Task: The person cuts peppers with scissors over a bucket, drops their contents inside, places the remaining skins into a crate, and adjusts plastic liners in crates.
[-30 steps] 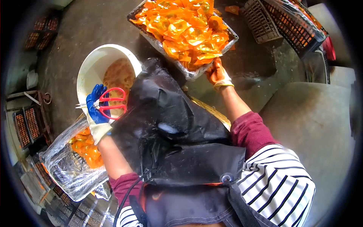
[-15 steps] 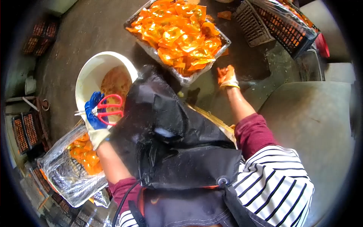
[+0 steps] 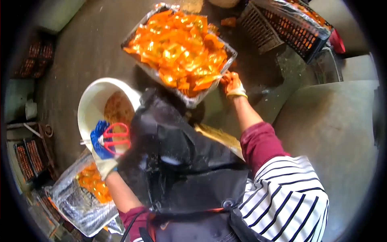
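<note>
My left hand (image 3: 101, 139), in a blue and white glove, is closed around red-handled scissors (image 3: 117, 139) with the blades pointing left. It is over the near rim of a white bucket (image 3: 89, 105) that has murky brownish liquid (image 3: 119, 108) inside. An orange-stained glove covers my right hand (image 3: 232, 84), at the right edge of a plastic-lined crate (image 3: 193, 101). Its fingers are curled, with the tips against or just beside that edge; what they grip is hidden. Shiny flattened orange fruit pieces, likely persimmons (image 3: 177, 50), are heaped in the crate.
Another plastic-lined crate (image 3: 76, 207) with orange pieces stands at lower left. A grey crate (image 3: 260, 28) and a black crate (image 3: 300, 34) are at upper right. A black apron (image 3: 173, 153) covers my lap. A large smooth grey surface (image 3: 330, 133) lies to the right.
My right hand has moved left to the heaped crate's edge. My left hand still holds the scissors by the bucket. The view has shifted, so the bucket and crate appear lower.
</note>
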The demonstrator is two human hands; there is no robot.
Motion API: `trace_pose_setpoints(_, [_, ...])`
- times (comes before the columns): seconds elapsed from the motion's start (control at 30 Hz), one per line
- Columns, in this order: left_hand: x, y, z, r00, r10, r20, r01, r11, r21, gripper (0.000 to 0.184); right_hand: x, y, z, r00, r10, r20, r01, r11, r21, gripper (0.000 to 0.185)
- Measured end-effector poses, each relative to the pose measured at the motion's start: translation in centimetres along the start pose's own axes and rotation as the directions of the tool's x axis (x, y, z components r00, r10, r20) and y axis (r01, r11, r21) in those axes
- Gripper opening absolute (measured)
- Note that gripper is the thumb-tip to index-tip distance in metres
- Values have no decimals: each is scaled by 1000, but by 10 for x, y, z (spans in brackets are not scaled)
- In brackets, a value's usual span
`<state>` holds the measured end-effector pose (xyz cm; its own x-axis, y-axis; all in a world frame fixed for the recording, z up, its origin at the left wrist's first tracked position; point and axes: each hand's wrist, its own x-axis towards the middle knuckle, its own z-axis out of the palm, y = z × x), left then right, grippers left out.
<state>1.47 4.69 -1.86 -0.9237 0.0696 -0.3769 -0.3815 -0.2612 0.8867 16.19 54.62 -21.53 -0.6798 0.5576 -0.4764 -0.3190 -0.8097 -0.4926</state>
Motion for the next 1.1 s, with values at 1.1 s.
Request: trace_pose_setpoints(1.1, [-1, -6, -13, 993, -114, -40, 117, 989, 87, 46, -12, -23, 59, 987, -1, 163, 26, 988, -151, 29])
